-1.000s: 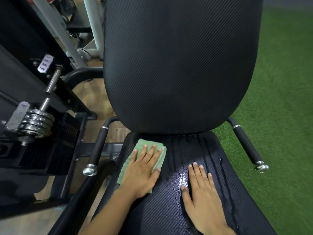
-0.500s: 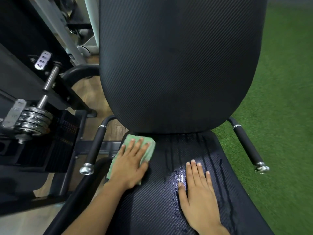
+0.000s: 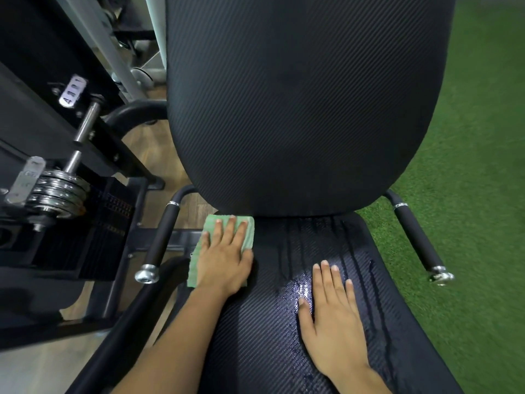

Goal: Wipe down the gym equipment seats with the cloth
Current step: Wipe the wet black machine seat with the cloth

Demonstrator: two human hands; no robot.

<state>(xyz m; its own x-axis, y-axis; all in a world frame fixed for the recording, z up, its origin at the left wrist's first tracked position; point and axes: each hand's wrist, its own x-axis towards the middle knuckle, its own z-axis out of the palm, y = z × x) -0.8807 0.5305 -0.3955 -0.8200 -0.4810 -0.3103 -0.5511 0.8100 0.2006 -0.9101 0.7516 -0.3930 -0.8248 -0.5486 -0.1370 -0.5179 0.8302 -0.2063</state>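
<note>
Fingers, left: the fingers (image 3: 233, 233) of the left hand (image 3: 224, 263) lie straight and slightly spread, pressing flat on the cloth, with the thumb out toward its right edge.
Fingers, right: the fingers (image 3: 332, 280) of the right hand (image 3: 333, 325) lie straight and close together, palm down on the bare seat, with the thumb held apart.
Cloth: a folded pale green ribbed cloth (image 3: 250, 237) sits at lower centre-left of the frame, on the seat's back left corner. Its top edge is just under the backrest's lower rim.
Seat: the black woven-texture padded seat (image 3: 255, 351) has dark wet streaks running down it and a shiny wet patch touching the right thumb.
Backrest: a black rounded padded backrest (image 3: 298, 109) fills the upper centre.
Handles: a black grip bar with a chrome cap (image 3: 162, 237) is just left of the cloth, and its twin (image 3: 417, 240) is at the right.
Surroundings: stacked chrome weight plates (image 3: 56, 191) at the left, green artificial turf (image 3: 468, 166) at the right.
</note>
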